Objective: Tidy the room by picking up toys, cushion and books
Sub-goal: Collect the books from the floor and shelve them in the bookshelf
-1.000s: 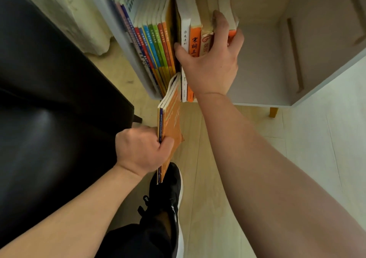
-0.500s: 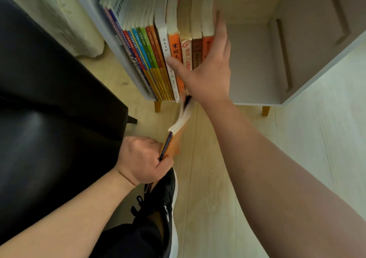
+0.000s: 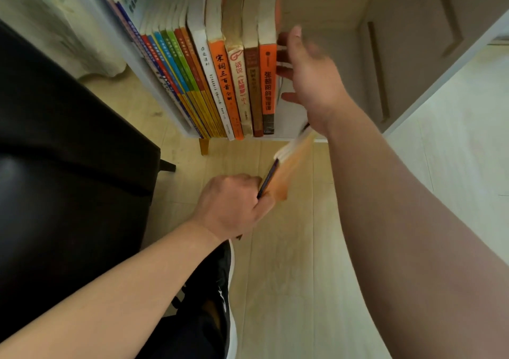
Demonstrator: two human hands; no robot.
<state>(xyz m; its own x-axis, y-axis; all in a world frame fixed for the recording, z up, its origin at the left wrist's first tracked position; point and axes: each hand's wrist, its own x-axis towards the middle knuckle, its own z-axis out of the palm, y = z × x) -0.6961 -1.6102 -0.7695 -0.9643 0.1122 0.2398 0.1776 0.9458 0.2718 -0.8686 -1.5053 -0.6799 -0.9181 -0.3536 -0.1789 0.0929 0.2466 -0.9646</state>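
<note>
Curled tightly, the left hand (image 3: 234, 204) grips an orange book (image 3: 287, 170) by its lower end, with the thumb on the near side. The book is thin and points up and to the right, toward the front edge of the shelf (image 3: 341, 64). Its picture is blurred, so I cannot tell if it is one book or two together. Its upper end is just below the wrist of the right hand (image 3: 311, 80) and has not yet entered the shelf.

The right hand is inside the shelf with the fingers apart and rather straight. They touch the right side of the last book of the row and hold nothing.

The row of books (image 3: 220, 83) stands upright in the left part of the shelf, with the spines at the front edge. I count five thicker books at its right end: white, orange, cream, brown and orange. To the left of them is a pack of thin coloured books, too close together to count.

From the row to the right wall the shelf bottom is free. The only thing in this space is the right hand.

Below the front edge there is a pale wooden floor (image 3: 289, 276) and one short wooden leg (image 3: 204, 146) of the shelf. A black sofa (image 3: 68, 179) stands close on the left side, and one black shoe (image 3: 217, 284) is on the floor under the left arm.
</note>
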